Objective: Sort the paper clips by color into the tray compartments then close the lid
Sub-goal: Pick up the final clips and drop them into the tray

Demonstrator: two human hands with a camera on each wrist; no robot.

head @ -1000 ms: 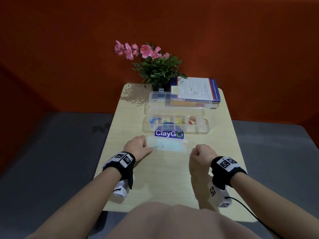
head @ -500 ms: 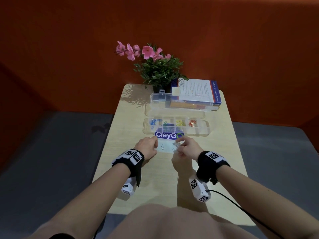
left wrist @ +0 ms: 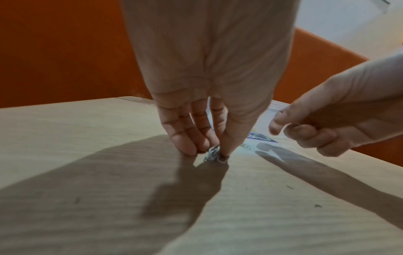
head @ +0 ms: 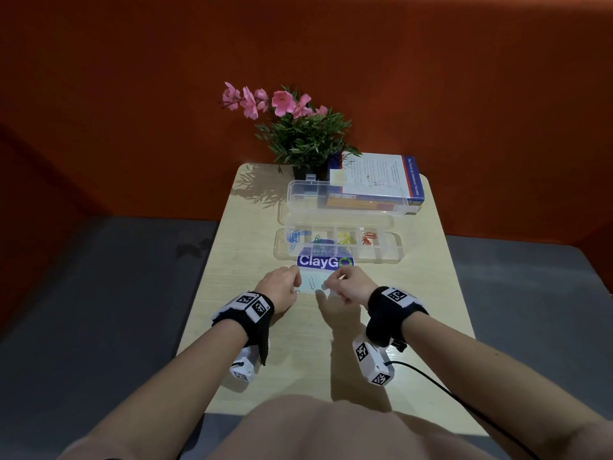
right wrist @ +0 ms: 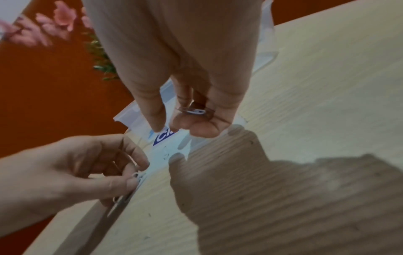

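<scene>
The clear tray [head: 391,252] stands mid-table with its lid [head: 345,197] raised behind it. Blue clips [head: 293,235], green clips [head: 318,240], yellow clips [head: 345,238] and red clips [head: 368,239] lie in separate compartments. My left hand [left wrist: 214,151] pinches a small bunch of silver clips [left wrist: 212,154] against the table, just in front of the ClayGo label [head: 325,261]. My right hand [right wrist: 176,127] hovers beside it, with one silver clip [right wrist: 191,110] held in its curled fingers. One more silver clip [head: 311,283] lies loose between the hands.
A potted plant with pink flowers [head: 298,134] and a stack of books [head: 374,184] stand at the table's far edge behind the lid. The wooden table [head: 414,310] is narrow, with grey floor on both sides and an orange wall behind.
My right hand came in from the right side of the table to the middle beside the left hand. My left hand edged forward and closed on the silver clips.
</scene>
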